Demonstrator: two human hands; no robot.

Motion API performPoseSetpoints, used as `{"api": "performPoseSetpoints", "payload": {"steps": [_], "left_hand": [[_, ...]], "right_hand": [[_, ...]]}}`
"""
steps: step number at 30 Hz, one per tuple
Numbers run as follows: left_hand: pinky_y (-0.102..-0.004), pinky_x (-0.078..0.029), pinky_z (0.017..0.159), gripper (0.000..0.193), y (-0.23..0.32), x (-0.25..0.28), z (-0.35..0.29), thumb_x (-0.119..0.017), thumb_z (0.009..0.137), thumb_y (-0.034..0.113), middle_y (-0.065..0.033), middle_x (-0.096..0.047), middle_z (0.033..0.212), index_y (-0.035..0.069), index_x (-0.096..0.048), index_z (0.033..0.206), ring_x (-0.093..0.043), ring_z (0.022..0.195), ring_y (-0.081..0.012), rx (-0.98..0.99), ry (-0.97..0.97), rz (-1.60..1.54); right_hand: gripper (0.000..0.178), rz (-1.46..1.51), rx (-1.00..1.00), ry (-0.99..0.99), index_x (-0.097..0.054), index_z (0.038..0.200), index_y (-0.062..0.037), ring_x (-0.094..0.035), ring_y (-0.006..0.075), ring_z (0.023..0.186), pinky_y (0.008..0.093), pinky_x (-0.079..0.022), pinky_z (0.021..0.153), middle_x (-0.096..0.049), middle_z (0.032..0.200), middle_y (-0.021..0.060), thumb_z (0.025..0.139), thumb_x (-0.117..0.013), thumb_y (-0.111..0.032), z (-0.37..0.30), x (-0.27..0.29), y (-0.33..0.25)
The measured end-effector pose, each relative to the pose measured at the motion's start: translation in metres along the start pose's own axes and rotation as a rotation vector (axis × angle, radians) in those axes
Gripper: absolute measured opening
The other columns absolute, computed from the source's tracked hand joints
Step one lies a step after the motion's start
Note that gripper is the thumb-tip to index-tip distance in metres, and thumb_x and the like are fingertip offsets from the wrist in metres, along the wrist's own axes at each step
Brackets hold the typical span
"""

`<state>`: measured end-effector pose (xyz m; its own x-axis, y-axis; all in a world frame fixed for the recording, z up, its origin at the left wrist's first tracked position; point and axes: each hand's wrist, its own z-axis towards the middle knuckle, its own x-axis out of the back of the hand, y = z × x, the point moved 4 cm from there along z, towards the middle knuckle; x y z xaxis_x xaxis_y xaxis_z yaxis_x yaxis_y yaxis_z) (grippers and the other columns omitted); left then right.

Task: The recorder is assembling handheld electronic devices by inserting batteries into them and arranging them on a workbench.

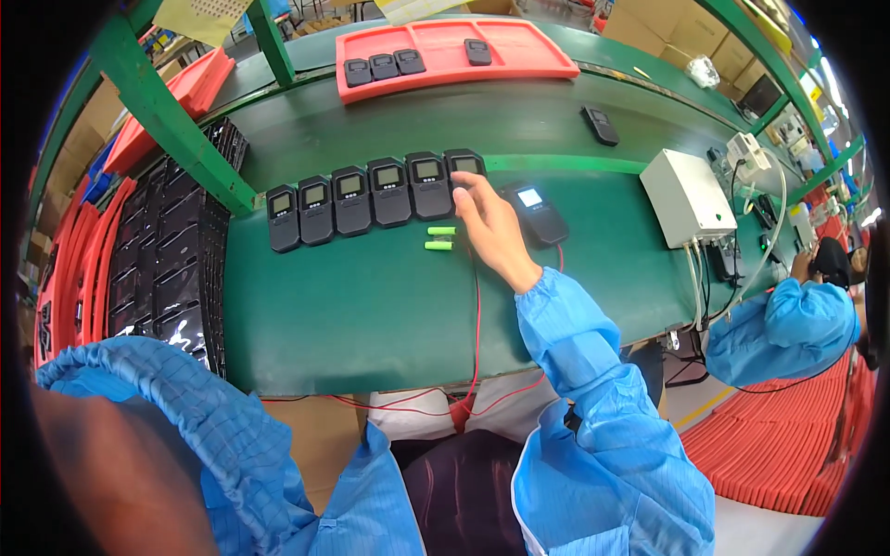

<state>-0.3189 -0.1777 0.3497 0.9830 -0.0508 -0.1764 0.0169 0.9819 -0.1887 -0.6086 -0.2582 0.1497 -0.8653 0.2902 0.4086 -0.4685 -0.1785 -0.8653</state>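
A row of several black handheld devices point(390, 193) with small grey screens lies along the far part of the green bench. My right hand point(494, 225) is at the last handheld device point(464, 159) on the right, thumb and index finger closed at its lower part and covering it. Just right of the hand lies another handheld device point(539, 215) with a lit screen and a red wire at its lower end. Two green battery cells point(440, 238) sit left of my wrist. My left hand point(120, 477) is a blur at the lower left, its fingers indistinct.
Beyond the bench, a red tray point(456, 77) holds several devices, and a single device point(601, 126) lies to its right. A white box point(687, 198) with cables stands at the right. Black trays point(171, 264) are stacked at the left. A co-worker's blue sleeve point(788, 329) shows at far right.
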Motion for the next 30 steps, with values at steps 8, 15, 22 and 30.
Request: {"api": "performPoseSetpoints", "payload": {"steps": [8, 15, 22, 30], "left_hand": [[-0.0449, -0.039, 0.091, 0.042, 0.001, 0.002, 0.007, -0.044, 0.094, 0.050, -0.0030, -0.062, 0.115, 0.015, -0.062, 0.111, -0.053, 0.106, -0.0199, -0.024, -0.005, 0.008], [-0.0445, -0.039, 0.091, 0.042, 0.004, 0.003, 0.008, -0.044, 0.094, 0.050, -0.0029, -0.063, 0.115, 0.015, -0.062, 0.110, -0.053, 0.105, -0.0196, -0.038, 0.009, 0.017], [-0.0441, -0.039, 0.091, 0.042, 0.006, 0.002, 0.008, -0.045, 0.094, 0.049, -0.0028, -0.063, 0.115, 0.015, -0.062, 0.110, -0.053, 0.105, -0.0193, -0.051, 0.039, 0.036], [-0.0437, -0.039, 0.091, 0.041, 0.008, 0.006, 0.010, -0.045, 0.094, 0.049, -0.0027, -0.063, 0.114, 0.015, -0.062, 0.110, -0.054, 0.105, -0.0190, -0.066, 0.041, 0.061]], "right_hand": [[0.031, 0.092, -0.077, -0.091, -0.062, 0.113, -0.0041, -0.055, 0.0111, 0.065, 0.0270, -0.044, 0.060, -0.061, 0.072, 0.0034, 0.097, -0.054, -0.030, -0.005, -0.002, 0.008], [0.029, -0.078, -0.022, -0.217, -0.067, 0.100, -0.0036, -0.055, 0.0097, 0.059, 0.0271, -0.043, 0.055, -0.063, 0.067, 0.0040, 0.093, -0.060, -0.031, -0.010, -0.011, 0.007], [0.030, -0.121, 0.073, -0.204, -0.070, 0.093, -0.0080, -0.053, 0.0139, 0.051, 0.0304, -0.039, 0.049, -0.057, 0.057, 0.0030, 0.088, -0.064, -0.037, -0.010, -0.015, 0.005], [0.029, -0.155, 0.034, -0.249, -0.070, 0.097, -0.0059, -0.053, 0.0109, 0.053, 0.0284, -0.040, 0.051, -0.059, 0.060, 0.0026, 0.089, -0.064, -0.033, -0.010, -0.015, 0.003]]}}
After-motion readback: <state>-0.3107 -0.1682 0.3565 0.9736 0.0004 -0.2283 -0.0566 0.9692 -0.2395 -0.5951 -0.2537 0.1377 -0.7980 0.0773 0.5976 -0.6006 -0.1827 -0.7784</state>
